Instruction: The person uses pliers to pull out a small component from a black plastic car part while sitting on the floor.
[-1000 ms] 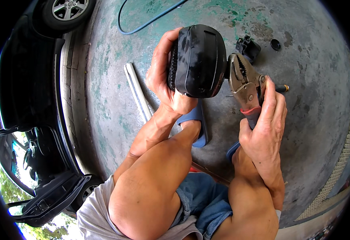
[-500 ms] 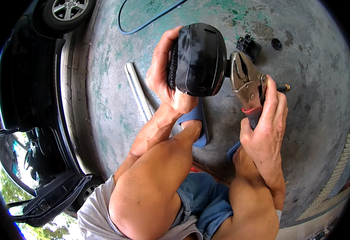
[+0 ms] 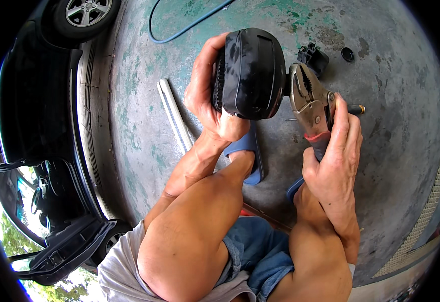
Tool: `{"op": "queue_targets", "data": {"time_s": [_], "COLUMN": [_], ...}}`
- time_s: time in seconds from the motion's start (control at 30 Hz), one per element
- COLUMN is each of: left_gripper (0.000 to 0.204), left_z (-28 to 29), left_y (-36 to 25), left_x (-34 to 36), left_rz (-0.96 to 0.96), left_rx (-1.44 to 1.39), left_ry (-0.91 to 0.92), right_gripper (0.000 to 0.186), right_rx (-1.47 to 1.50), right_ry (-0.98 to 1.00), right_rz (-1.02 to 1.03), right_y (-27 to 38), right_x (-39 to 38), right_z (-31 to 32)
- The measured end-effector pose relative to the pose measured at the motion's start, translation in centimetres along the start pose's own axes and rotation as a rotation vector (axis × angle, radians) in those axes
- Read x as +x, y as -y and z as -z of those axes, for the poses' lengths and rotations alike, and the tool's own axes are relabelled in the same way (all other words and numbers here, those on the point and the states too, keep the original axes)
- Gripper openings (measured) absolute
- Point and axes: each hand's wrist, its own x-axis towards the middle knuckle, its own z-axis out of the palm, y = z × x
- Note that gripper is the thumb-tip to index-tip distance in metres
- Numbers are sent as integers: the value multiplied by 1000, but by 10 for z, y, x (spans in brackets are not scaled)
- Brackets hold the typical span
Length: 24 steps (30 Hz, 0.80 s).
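Observation:
My left hand [image 3: 210,98] is wrapped round a rounded black plastic housing [image 3: 255,75] with a ribbed edge, raised above the floor between my knees. What the housing belongs to cannot be made out. In my right hand [image 3: 335,151] are locking pliers [image 3: 308,100] with worn metal jaws and red-and-dark grips, my fingers closed round the handles. The pliers' jaws point up, right beside a short dark stub on the housing's right side. Whether the jaws grip that stub is hidden.
On the stained concrete floor beyond lie a black plastic part [image 3: 314,59], a round black cap [image 3: 347,54] and a tool handle [image 3: 356,109]. A pale metal bar [image 3: 172,110] and blue hose [image 3: 179,35] lie leftward. A black car [image 3: 38,110] with an open door stands at left.
Almost nothing differs. The housing and the pliers have risen very slightly, both still held the same way.

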Motion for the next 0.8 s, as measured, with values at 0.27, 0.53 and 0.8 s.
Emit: {"op": "queue_targets", "data": {"time_s": [0.27,0.53,0.8], "left_gripper": [57,61,63], "left_z": [0,-3,-5], "left_y": [1,0,-1], "left_x": [1,0,0], "left_rz": [-4,12,-1], "left_rx": [-2,18,3], "left_ry": [-12,-22,2], "right_gripper": [96,91,93], "right_rx": [51,41,47], "right_ry": [22,16,48], "right_rz": [-16,-38,-72], "right_y": [-1,0,-1], "right_x": [1,0,-2], "right_z": [0,1,0]}}
